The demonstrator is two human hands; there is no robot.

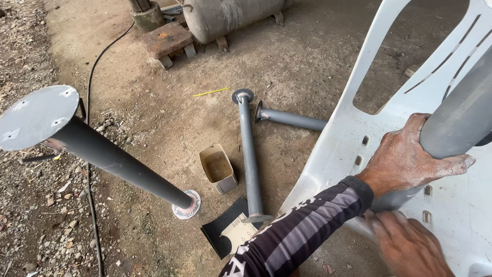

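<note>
Both my hands are on a grey pipe (456, 120) lying across a white plastic chair (461, 205). Left hand (407, 159) wraps it from above, grip closed; right hand (407, 246), blurred, sits lower, grip unclear. Pipe's long axis runs up-right. Smooth painted metal; flanged pipes (248, 154) lie on dirt.
</note>
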